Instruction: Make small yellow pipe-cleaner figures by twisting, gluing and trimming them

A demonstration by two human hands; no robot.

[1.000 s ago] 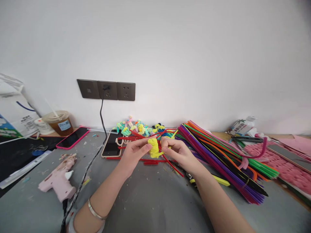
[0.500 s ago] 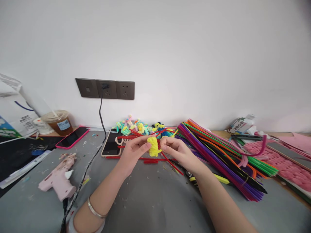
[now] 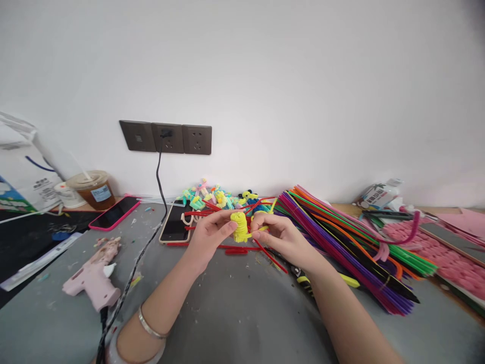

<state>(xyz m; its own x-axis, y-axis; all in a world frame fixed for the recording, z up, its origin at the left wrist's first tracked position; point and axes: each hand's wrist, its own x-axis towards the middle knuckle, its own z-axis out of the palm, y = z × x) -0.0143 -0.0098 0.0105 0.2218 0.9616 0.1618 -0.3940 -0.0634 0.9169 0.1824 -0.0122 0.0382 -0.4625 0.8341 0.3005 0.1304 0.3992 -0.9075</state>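
A coiled yellow pipe cleaner (image 3: 240, 227) forms a small ribbed cylinder above the grey mat. My left hand (image 3: 208, 236) pinches it from the left between thumb and fingers. On the other side, my right hand (image 3: 278, 236) is closed on the pipe cleaner's loose end, which runs out from the bottom of the coil and shows between the fingers. Red pipe cleaners (image 3: 236, 250) lie on the mat behind and below both hands. Partly hidden by my right forearm are black-and-yellow pliers (image 3: 302, 279).
A bundle of coloured pipe cleaners (image 3: 341, 247) lies at right. Small fuzzy figures (image 3: 215, 196) sit by the wall. A phone (image 3: 175, 225), a pink-cased phone (image 3: 114, 213), a pink glue gun (image 3: 93, 278), its cord (image 3: 141, 258) and an iced drink (image 3: 94, 191) stand left.
My right hand has shifted its fingers along the loose yellow end, and more of it now shows between them. My left hand keeps its pinch on the coil. The view has shifted slightly.
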